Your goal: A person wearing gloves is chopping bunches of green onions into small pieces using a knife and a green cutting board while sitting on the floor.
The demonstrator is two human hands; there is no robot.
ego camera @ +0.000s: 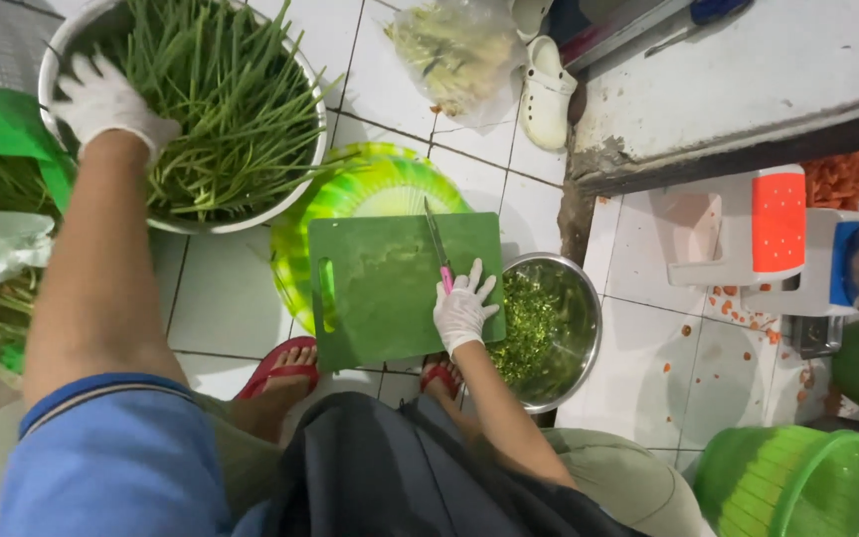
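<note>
A large metal bowl (280, 189) of long green stalks (216, 99) sits on the tiled floor at the upper left of the frame. The gloved left hand (101, 101) reaches into it, fingers spread open on the stalks. At centre, the gloved right hand (462, 310) grips a pink-handled knife (438, 249) on a green cutting board (390, 288). Just right of the board, a smaller metal bowl (579, 338) holds chopped greens (534, 323).
</note>
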